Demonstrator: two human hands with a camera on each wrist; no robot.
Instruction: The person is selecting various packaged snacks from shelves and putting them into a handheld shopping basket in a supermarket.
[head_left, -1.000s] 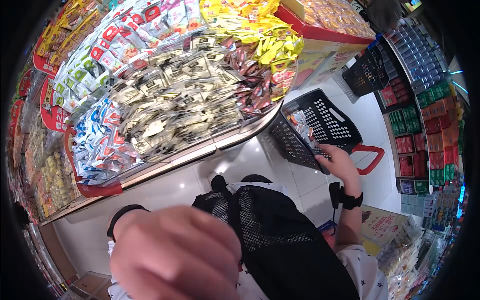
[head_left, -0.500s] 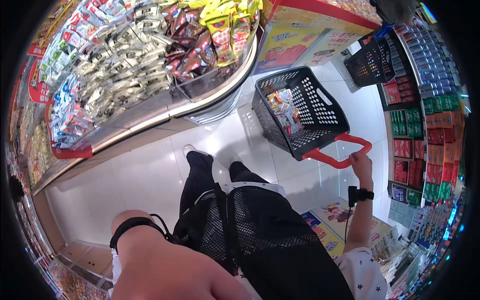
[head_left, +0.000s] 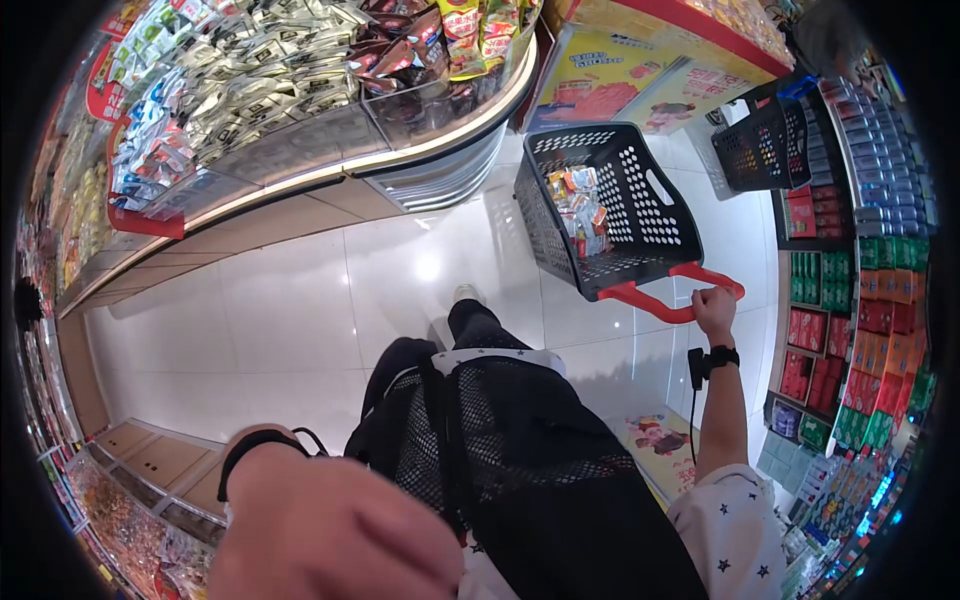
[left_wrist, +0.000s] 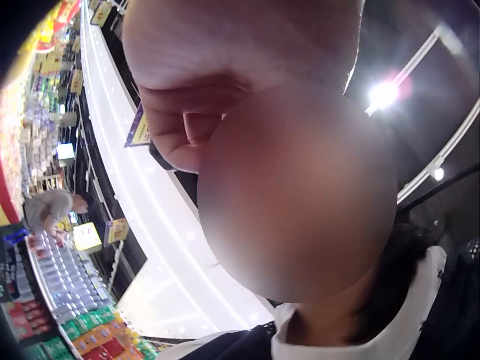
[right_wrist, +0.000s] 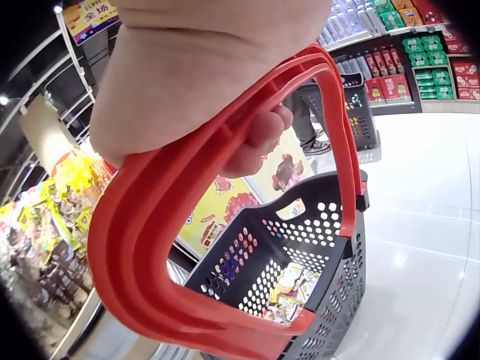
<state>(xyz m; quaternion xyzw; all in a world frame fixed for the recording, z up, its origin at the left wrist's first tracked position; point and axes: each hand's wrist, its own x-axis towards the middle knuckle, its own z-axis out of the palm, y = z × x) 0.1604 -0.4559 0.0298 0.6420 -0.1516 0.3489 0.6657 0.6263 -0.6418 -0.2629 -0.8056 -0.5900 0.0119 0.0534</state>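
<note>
One black perforated shopping basket (head_left: pixel 640 205) stands on the tiled floor (head_left: pixel 400 260) near the rounded end of the counter (head_left: pixel 270 225), its high walls apparently keeping the small snack packets (head_left: pixel 578 205) together inside. The right hand (head_left: pixel 715 312) has its grip wrapped round the outer end of the red handle (head_left: pixel 648 305), probably for leverage when steering; the left hand (head_left: pixel 330 530) looms blurred in the head view, and I cannot tell how open its grip is or whether it holds anything.
</note>
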